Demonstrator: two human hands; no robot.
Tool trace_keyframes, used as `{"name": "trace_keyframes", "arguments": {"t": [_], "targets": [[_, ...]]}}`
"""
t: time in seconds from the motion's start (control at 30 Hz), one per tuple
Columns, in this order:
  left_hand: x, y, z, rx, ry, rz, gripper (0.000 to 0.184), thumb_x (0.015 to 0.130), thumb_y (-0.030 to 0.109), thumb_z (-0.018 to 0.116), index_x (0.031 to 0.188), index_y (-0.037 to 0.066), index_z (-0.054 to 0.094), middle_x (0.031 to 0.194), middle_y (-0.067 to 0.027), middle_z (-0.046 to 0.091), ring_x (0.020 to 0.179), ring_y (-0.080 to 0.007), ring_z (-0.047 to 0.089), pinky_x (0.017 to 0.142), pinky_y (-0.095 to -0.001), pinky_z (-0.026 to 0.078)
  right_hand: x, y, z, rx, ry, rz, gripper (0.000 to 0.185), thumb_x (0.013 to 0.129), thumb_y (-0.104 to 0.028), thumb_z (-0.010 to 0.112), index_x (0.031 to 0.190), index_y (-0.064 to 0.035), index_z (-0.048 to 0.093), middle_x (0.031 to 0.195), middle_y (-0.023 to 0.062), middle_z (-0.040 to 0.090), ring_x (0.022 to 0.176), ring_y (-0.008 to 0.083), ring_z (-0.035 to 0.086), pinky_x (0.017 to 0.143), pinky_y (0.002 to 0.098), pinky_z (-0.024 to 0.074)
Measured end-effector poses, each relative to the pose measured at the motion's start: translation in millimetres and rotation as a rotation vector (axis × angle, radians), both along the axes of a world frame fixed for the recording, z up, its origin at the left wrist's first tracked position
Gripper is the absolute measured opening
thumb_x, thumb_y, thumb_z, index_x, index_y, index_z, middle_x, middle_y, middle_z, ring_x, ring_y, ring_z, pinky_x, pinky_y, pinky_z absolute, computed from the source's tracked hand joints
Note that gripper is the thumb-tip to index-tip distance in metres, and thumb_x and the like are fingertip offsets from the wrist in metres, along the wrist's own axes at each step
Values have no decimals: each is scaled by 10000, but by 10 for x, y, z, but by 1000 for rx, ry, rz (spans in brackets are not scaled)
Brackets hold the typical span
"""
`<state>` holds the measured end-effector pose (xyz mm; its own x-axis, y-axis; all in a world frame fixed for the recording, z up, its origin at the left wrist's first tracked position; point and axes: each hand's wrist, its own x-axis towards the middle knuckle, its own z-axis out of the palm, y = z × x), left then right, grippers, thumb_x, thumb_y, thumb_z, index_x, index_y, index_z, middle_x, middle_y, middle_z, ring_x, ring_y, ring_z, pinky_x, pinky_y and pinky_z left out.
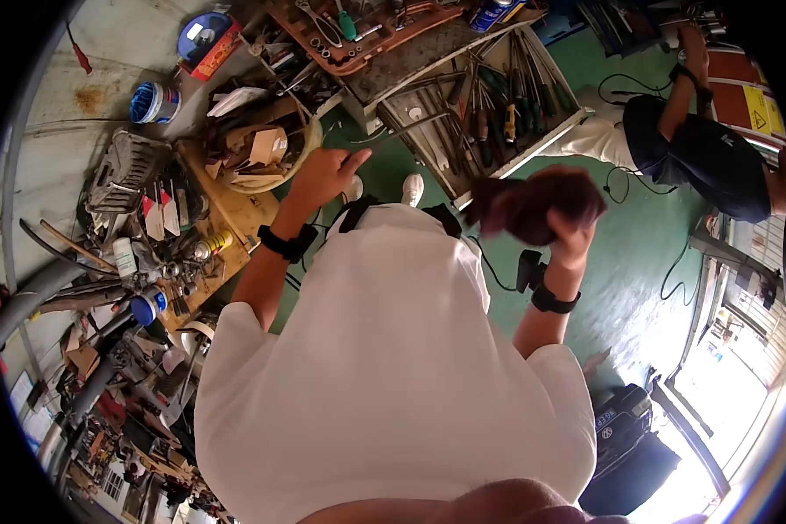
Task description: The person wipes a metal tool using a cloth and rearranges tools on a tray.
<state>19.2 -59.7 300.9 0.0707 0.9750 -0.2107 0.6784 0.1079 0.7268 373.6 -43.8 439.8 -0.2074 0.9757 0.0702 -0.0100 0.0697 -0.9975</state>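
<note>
My left hand (323, 182) is closed around a thin metal rod (410, 127), which points forward and right over the near corner of an open drawer (463, 179). Its exact kind is hard to make out. In my right hand (573, 237) is a bunched dark maroon cloth (541, 205), blurred at its left end and held just off the drawer's near right side. Screwdrivers (510, 122) and long metal tools lie in the drawer. A brown tool tray (358, 57) with a green-handled screwdriver (347, 26) and wrenches (321, 24) sits above it.
A round bin (310, 148) of cardboard scraps stands beside my left forearm. Left of it, a cluttered wooden bench (227, 214) holds a spray can (214, 244) and metal parts. A co-worker in a dark shirt (703, 157) is at the right. Cables (620, 179) lie on the green floor.
</note>
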Motion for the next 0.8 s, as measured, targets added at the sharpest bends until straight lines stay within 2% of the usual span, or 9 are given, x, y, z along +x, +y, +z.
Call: {"name": "trace_keyframes", "arguments": {"t": [0.13,0.17,0.23,0.33,0.4,0.47,0.6,0.73,0.8], "targets": [[5,9,155,92,-68,-14,540,904,430,643,606,-9,540,517,-174,463,456,-339,446,445,-404,341,-23,145,-411,-189,283,-338,541,830,-194,638,1305,4,471,1275,134,541,1213,286,514,1061,439,387],[0,5,152,130,-132,-72,498,887,404,670,623,-3,554,518,-164,468,451,-323,450,442,-390,344,28,150,-637,-123,217,-323,510,840,-128,631,1310,-9,475,1298,145,530,1229,301,506,1062,440,393],[4,17,192,199,-243,-174,413,843,341,729,649,15,565,520,-137,472,442,-286,470,434,-364,344,10,171,-992,507,-392,-148,499,839,70,598,1312,-50,492,1350,170,500,1263,338,484,1062,415,411],[67,-6,311,246,-197,-241,415,836,345,729,642,22,556,525,-126,478,449,-288,476,438,-367,345,-259,78,-895,528,-498,-125,463,822,127,604,1258,-21,560,1304,160,516,1247,297,500,1049,381,409],[48,-6,361,236,-171,-249,417,827,352,735,634,34,548,535,-118,484,464,-304,472,445,-373,348,-457,12,-771,-250,528,-117,503,846,46,644,1324,-29,506,1302,107,526,1249,233,493,1047,370,400],[-21,56,343,322,-26,-338,405,821,369,734,645,47,564,547,-115,484,482,-322,476,453,-383,353,-486,14,-538,-431,405,-106,529,866,-39,671,1353,-39,465,1276,57,541,1227,170,488,1035,344,390],[-180,62,135,315,32,-422,330,786,286,765,677,32,584,556,-147,498,509,-339,512,485,-395,394,-559,51,-465,-171,63,213,543,813,2,728,1295,-31,479,1237,36,552,1158,128,502,991,292,406],[-247,76,101,287,149,-466,513,797,500,709,603,59,534,535,-129,501,540,-340,542,481,-422,404,-654,20,-384,-106,-40,360,507,777,27,754,1226,-17,522,1127,56,609,1074,136,555,955,296,443],[-323,73,81,291,174,-509,545,787,525,709,573,59,527,518,-132,487,528,-338,534,475,-414,399,-727,-67,-364,-36,18,203,507,727,-35,804,1170,-8,559,1113,90,637,1023,162,600,911,313,473]]}}
